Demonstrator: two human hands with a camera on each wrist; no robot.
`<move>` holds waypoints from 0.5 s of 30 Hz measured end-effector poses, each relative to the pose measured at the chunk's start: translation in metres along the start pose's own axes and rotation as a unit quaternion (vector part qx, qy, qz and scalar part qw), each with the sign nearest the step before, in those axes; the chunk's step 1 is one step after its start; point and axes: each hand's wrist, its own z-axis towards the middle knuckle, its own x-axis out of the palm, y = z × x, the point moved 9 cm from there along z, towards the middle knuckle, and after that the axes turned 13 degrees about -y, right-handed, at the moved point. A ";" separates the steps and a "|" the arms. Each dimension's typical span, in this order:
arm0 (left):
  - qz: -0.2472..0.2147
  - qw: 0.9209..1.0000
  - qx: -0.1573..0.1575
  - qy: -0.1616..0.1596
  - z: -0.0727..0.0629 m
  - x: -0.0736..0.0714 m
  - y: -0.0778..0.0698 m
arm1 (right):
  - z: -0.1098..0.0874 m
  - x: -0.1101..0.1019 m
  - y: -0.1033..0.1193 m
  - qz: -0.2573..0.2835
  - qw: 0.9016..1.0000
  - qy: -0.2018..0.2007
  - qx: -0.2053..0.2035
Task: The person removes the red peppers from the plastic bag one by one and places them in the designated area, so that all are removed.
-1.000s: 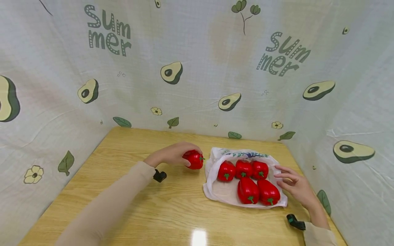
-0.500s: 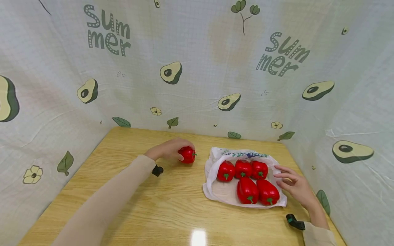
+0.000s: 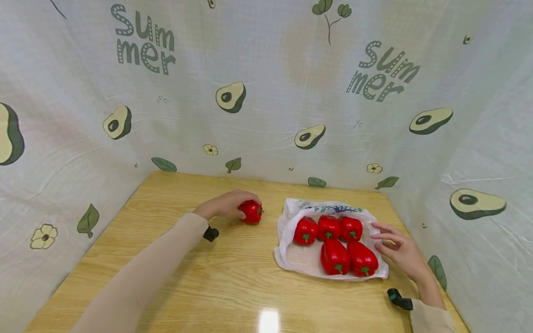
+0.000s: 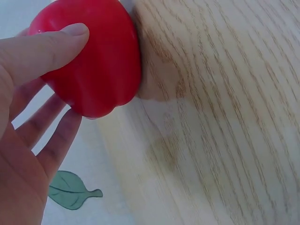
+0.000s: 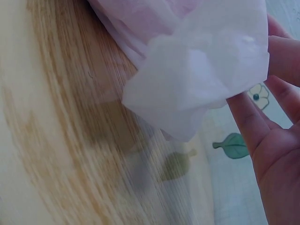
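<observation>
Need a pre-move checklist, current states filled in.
1. Left hand secure on its red pepper: ok, thumb and fingers round it.
2. That pepper outside the white bag: ok, apart from it, to the left.
3. Pepper's weight on the table: cannot tell.
4. Left hand free for another pepper: not ok, occupied.
5. Bag mouth open: ok, five peppers visible inside.
6. Right hand gripping the bag firmly: cannot tell; fingers at its right edge.

The bag [image 3: 299, 260] looks like thin, crinkled plastic. The red peppers [image 3: 335, 257] inside it are smooth and glossy, like the pepper [image 3: 251, 212] to its left. Beneath it, the wooden table [image 3: 233, 282] has a sheen; behind the bag hangs matt cloth [image 3: 266, 115].
</observation>
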 end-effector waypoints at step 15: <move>-0.012 0.999 -0.014 -0.033 -0.001 0.003 0.000 | 0.000 0.000 0.001 0.007 1.000 0.001 -0.001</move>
